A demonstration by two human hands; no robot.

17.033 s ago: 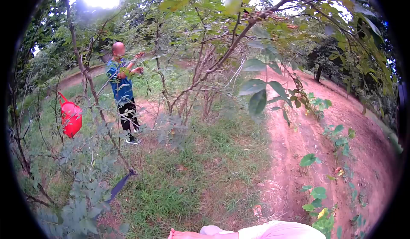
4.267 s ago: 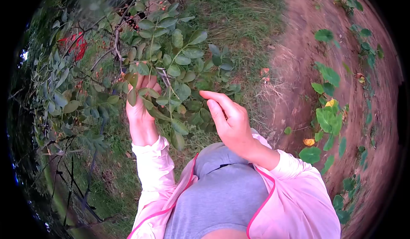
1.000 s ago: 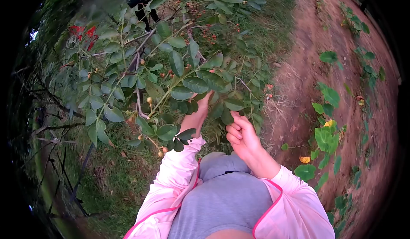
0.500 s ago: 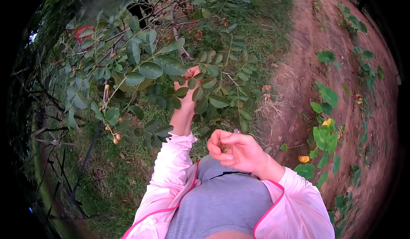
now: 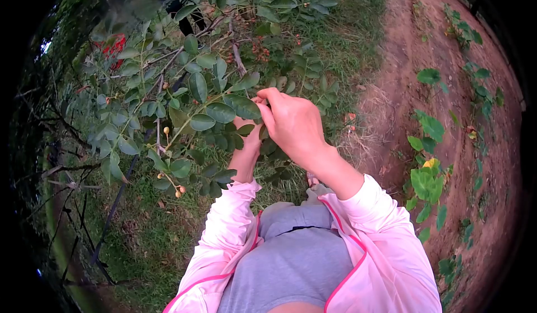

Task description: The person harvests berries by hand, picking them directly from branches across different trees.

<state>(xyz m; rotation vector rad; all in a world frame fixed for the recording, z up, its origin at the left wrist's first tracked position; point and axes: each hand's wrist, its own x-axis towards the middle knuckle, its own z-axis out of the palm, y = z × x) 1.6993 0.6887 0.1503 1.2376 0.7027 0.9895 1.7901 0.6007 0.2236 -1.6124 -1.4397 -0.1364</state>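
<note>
My right hand (image 5: pixel 293 122) reaches up to a leafy branch, its thumb and fingers curled in; what lies in them is hidden. Right up against it, my left hand (image 5: pixel 250 127) is partly covered by green leaves (image 5: pixel 220 112). The left fingers that show look closed, though I cannot make out what they grip. Left of both hands, small yellowish-orange berries (image 5: pixel 179 191) hang on thin stems of the same shrub. Higher up, redder berry clusters (image 5: pixel 260 53) sit behind the foliage.
A thicker woody stem (image 5: pixel 235 50) rises just above my hands. Grass (image 5: pixel 151 246) covers the ground below, with bare reddish soil (image 5: pixel 386 128) and broad-leaved plants (image 5: pixel 426 184) to the right. Dark bare twigs (image 5: pixel 70 187) stand at left. Behind the branches, a person's dark-clothed leg (image 5: pixel 193 22) shows.
My right hand has moved up from in front of my waist, where it was curled around small berries, to meet my left hand. The leafy branch has shifted slightly right and down.
</note>
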